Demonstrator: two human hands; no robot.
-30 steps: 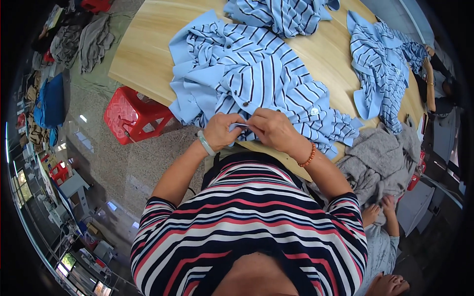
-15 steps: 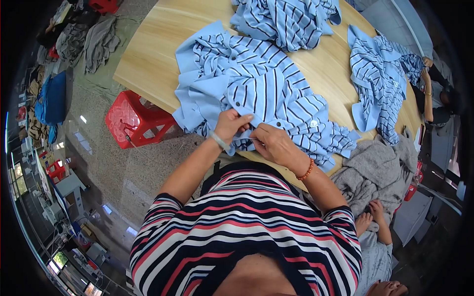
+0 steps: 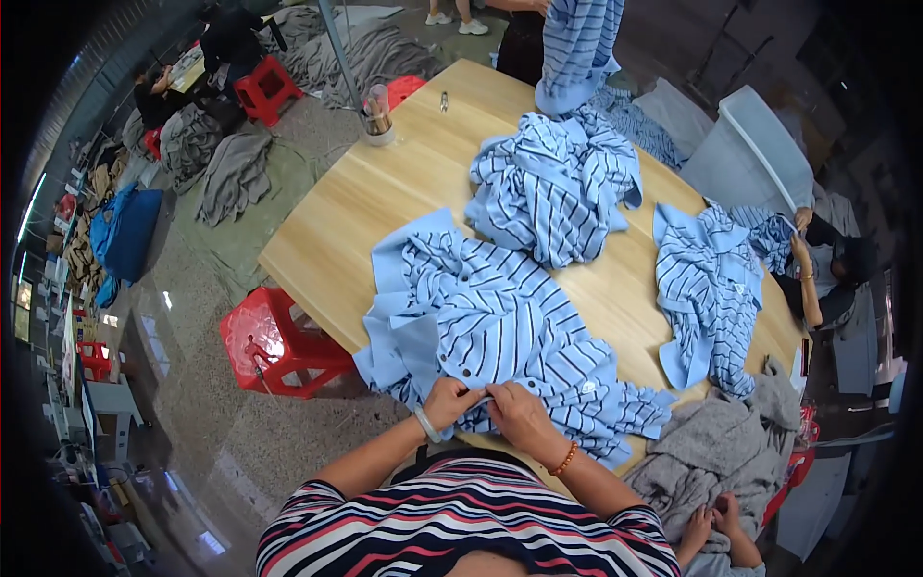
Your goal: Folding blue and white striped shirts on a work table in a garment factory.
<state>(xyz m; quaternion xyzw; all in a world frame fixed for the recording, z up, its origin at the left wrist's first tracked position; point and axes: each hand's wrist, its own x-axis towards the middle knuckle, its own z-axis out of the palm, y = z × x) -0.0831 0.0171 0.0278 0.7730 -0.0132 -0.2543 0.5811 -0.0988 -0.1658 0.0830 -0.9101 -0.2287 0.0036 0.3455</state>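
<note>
A light blue shirt with dark stripes (image 3: 500, 322) lies spread on the near part of a wooden table (image 3: 385, 207). My left hand (image 3: 450, 399) and my right hand (image 3: 514, 415) meet at its near edge, both pinching the fabric by the buttoned front strip. A pale bracelet circles my left wrist and an orange bead bracelet my right. My striped top fills the bottom of the view.
A crumpled striped shirt pile (image 3: 558, 188) and another striped shirt (image 3: 711, 293) lie farther on the table. A jar (image 3: 376, 111) stands at the far corner. A red stool (image 3: 279, 346) is left of the table. A grey garment (image 3: 716, 457) and other people's hands are on the right.
The view has tilted up, so more of the table and room shows. My hands stay together on the shirt's near edge, shifted slightly along the fabric.
</note>
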